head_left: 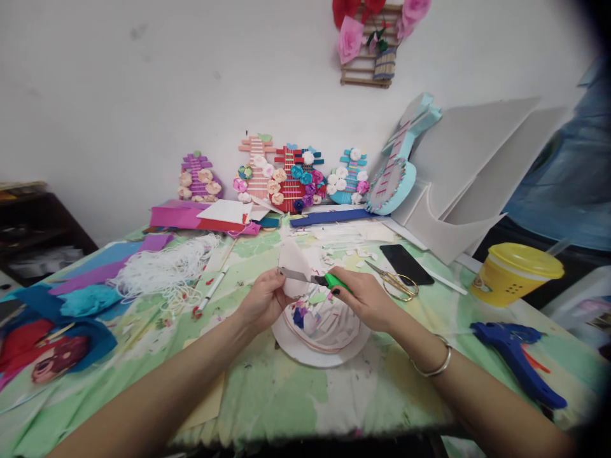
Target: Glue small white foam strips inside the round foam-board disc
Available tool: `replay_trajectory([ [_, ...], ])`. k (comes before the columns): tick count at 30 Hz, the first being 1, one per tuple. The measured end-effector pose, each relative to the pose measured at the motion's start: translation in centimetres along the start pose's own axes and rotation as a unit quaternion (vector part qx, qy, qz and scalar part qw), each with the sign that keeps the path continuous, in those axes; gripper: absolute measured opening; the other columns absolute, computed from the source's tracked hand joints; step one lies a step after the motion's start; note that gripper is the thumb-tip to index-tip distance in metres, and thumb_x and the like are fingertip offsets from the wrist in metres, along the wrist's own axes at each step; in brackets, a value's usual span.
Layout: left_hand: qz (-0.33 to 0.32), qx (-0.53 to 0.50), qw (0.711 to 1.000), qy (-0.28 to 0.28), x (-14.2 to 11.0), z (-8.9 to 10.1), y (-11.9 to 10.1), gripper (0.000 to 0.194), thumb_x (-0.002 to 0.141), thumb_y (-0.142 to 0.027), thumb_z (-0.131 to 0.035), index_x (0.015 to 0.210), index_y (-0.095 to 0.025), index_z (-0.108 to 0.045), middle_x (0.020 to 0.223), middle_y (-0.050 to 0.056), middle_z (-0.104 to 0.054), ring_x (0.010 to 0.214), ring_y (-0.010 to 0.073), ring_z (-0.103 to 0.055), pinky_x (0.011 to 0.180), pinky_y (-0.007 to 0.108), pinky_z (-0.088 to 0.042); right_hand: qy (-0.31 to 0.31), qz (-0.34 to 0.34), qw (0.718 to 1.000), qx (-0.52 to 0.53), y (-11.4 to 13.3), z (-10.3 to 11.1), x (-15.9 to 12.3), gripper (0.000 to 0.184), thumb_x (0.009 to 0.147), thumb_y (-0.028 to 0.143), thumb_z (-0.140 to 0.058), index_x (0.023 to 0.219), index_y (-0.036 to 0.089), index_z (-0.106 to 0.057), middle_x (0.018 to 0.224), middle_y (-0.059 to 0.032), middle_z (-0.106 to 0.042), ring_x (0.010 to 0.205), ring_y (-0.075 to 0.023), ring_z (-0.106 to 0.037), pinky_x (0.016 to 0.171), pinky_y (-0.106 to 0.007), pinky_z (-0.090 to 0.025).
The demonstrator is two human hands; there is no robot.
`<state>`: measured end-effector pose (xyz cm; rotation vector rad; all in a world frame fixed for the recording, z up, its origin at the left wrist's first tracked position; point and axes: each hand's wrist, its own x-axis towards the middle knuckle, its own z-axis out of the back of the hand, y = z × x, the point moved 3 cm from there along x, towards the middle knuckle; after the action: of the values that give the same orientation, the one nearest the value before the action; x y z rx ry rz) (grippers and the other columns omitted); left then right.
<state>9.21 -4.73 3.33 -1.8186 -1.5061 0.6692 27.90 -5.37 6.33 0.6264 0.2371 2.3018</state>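
My left hand (264,301) is closed on a small white piece of board or thick paper (294,262), pinched upright between thumb and fingers. In my right hand (366,298) is a green utility knife (337,281), its blade out and pointing left across the white piece, the tip near my left thumb. Both hands are above a clear bowl (329,346) full of white and coloured scraps (317,315). Beneath the bowl lies a round white board (294,348). Gold-handled scissors (400,286) rest to the right of my right hand.
A black phone (405,264), a yellow lidded tub (513,283) and a blue glue gun (518,362) lie to the right. White string (157,270) and a white pen (212,289) are on the left. Decorated miniature instruments (291,181) line the wall beside a larger light-blue one (401,172).
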Motion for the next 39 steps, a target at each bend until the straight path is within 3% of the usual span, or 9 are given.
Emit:
replay_trajectory([
  [10, 0.04, 0.014, 0.999, -0.005, -0.9, -0.7, -0.2, 0.009, 0.074, -0.008, -0.061, 0.082, -0.006, -0.065, 0.063, 0.005, -0.064, 0.049, 0.0106, -0.057, 0.047, 0.021, -0.051, 0.002, -0.017, 1.0, 0.006, -1.5, -0.3, 0.1, 0.031, 0.093, 0.045, -0.028, 0.091, 0.021, -0.047, 0.072, -0.0011, -0.055, 0.067, -0.0169, -0.05, 0.062, -0.025, -0.031],
  [19, 0.077, 0.021, 0.997, -0.008, -0.8, -0.4, 0.5, 0.007, 0.069, -0.001, -0.059, 0.069, -0.006, -0.064, 0.054, 0.003, -0.061, 0.041, 0.0088, -0.053, 0.037, 0.016, -0.045, -0.01, -0.003, 1.0, -0.023, -0.3, -0.6, -0.1, 0.031, 0.093, 0.044, -0.028, 0.093, 0.02, -0.046, 0.073, -0.0025, -0.057, 0.066, -0.0173, -0.051, 0.06, -0.025, -0.03],
  [23, 0.093, 0.036, 0.994, -0.035, -0.5, 0.1, 1.6, 0.012, 0.069, 0.0, -0.058, 0.076, -0.006, -0.065, 0.062, 0.007, -0.065, 0.05, 0.0131, -0.059, 0.045, 0.021, -0.05, -0.009, 0.015, 0.999, -0.043, 0.4, -0.7, -0.1, 0.031, 0.093, 0.044, -0.029, 0.094, 0.019, -0.047, 0.078, -0.0045, -0.058, 0.068, -0.0181, -0.052, 0.061, -0.026, -0.031],
  [26, 0.089, 0.014, 0.996, -0.01, -0.5, 0.0, 1.8, 0.013, 0.07, 0.001, -0.057, 0.078, -0.006, -0.065, 0.066, 0.008, -0.066, 0.053, 0.0126, -0.06, 0.049, 0.02, -0.05, -0.02, 0.02, 0.999, -0.04, 0.7, -0.5, 0.0, 0.032, 0.093, 0.044, -0.027, 0.094, 0.019, -0.047, 0.077, -0.0042, -0.058, 0.067, -0.0178, -0.051, 0.061, -0.026, -0.03],
  [29, 0.09, 0.002, 0.996, 0.006, -0.7, -0.3, 1.6, 0.007, 0.071, -0.002, -0.058, 0.068, -0.006, -0.062, 0.055, 0.005, -0.059, 0.047, 0.0101, -0.054, 0.043, 0.017, -0.046, -0.021, 0.012, 0.999, -0.035, 0.4, -0.3, 0.0, 0.032, 0.093, 0.045, -0.028, 0.093, 0.02, -0.047, 0.075, -0.0032, -0.057, 0.066, -0.0173, -0.05, 0.06, -0.025, -0.03],
  [39, 0.122, -0.03, 0.99, 0.062, -1.4, -1.5, 1.0, 0.01, 0.075, -0.002, -0.052, 0.068, -0.009, -0.054, 0.054, -0.002, -0.046, 0.04, 0.005, -0.044, 0.036, 0.013, -0.041, -0.02, -0.049, 0.998, -0.043, -2.9, -0.4, 0.3, 0.032, 0.092, 0.047, -0.029, 0.093, 0.022, -0.049, 0.073, -0.0021, -0.057, 0.065, -0.0181, -0.051, 0.059, -0.025, -0.028],
])
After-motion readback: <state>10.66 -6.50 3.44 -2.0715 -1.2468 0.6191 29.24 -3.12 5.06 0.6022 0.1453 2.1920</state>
